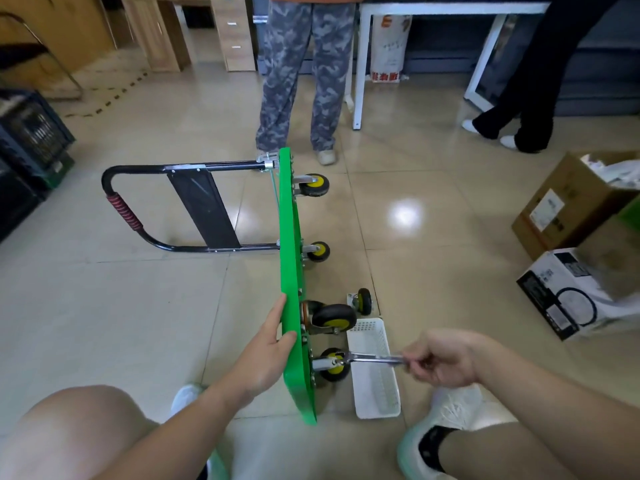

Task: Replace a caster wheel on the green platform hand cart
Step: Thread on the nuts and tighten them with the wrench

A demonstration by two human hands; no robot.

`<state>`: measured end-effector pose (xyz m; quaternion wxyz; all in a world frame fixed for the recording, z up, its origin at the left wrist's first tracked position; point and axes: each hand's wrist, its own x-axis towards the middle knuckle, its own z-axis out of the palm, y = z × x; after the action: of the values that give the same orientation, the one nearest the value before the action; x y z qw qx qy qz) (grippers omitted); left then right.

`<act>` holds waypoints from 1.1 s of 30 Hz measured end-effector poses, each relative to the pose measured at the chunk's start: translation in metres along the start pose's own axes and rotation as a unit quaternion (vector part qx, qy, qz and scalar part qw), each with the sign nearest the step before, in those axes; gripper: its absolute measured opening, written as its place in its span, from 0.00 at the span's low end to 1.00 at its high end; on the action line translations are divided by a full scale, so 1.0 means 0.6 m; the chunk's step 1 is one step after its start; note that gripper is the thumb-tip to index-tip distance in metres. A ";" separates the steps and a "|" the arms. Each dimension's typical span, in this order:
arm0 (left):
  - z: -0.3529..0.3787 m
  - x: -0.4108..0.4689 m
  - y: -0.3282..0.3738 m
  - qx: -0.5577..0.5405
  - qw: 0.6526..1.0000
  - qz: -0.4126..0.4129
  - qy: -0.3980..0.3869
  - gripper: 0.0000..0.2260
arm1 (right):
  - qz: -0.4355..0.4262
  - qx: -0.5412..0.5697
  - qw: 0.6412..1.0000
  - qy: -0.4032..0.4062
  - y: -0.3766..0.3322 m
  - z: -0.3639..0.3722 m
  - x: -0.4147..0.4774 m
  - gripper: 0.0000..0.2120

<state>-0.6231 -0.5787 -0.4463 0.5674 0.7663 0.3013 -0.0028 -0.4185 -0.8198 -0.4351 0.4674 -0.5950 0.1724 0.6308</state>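
The green platform cart (290,258) stands on its long edge, its black handle (138,202) folded out to the left on the floor. Several yellow-hubbed caster wheels stick out to the right of the deck. My left hand (268,344) grips the deck's upper edge near its close end. My right hand (441,358) is closed on a metal wrench (374,357), whose head sits at the mounting of the nearest caster (334,365). A loose caster wheel (362,301) lies on the floor beyond a white basket.
A white plastic basket (375,386) lies on the tiles right of the cart. Two people stand beyond, one in camouflage trousers (301,74). Cardboard boxes (568,209) sit at right, dark crates (31,140) at left, a white table (360,64) behind. My knees and shoes frame the bottom.
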 end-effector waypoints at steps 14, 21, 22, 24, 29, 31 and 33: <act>0.020 0.001 -0.001 -0.001 1.000 0.001 0.023 0.29 | -0.238 -0.079 0.968 -0.009 0.179 0.109 0.136 0.09; 0.020 0.002 -0.013 0.006 1.000 0.007 0.029 0.28 | -0.226 -0.027 0.974 -0.016 0.200 0.151 0.166 0.09; 0.019 0.003 -0.017 0.007 1.000 0.010 0.029 0.28 | -0.223 -0.013 0.975 -0.017 0.204 0.157 0.167 0.10; 0.020 0.003 -0.020 0.005 1.000 0.014 0.027 0.28 | -0.222 0.017 0.975 -0.013 0.212 0.166 0.169 0.11; 0.026 0.003 -0.013 0.016 0.999 0.015 0.036 0.28 | -0.248 0.016 0.968 0.014 0.211 0.175 0.171 0.11; 0.026 0.003 -0.014 0.009 0.999 0.011 0.040 0.28 | -0.254 0.001 0.967 0.014 0.209 0.175 0.171 0.11; 0.027 0.003 -0.015 0.007 0.999 0.009 0.040 0.28 | -0.250 0.004 0.968 0.005 0.210 0.178 0.170 0.11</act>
<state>-0.6200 -0.5904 -0.4606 0.5497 0.7723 0.3170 0.0310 -0.5666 -0.7613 -0.5457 0.6121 -0.6201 0.0229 0.4902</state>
